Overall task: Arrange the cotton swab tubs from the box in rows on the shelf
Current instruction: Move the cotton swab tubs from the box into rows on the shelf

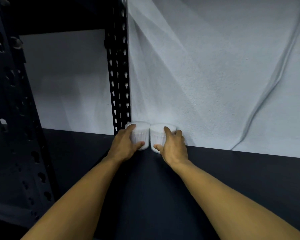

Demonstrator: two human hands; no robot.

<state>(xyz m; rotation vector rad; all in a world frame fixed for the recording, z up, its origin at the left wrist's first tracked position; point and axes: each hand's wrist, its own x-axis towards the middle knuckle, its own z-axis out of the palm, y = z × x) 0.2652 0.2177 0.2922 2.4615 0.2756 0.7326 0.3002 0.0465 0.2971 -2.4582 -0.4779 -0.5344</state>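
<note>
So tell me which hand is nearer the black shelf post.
Left. The left hand grips the tub right beside the post; the right hand holds the next tub, farther away.

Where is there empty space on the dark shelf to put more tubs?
Bare dark shelf runs along the white sheet, right of the right hand. It is crowded by the black slotted post, where two white round tubs sit.
</note>
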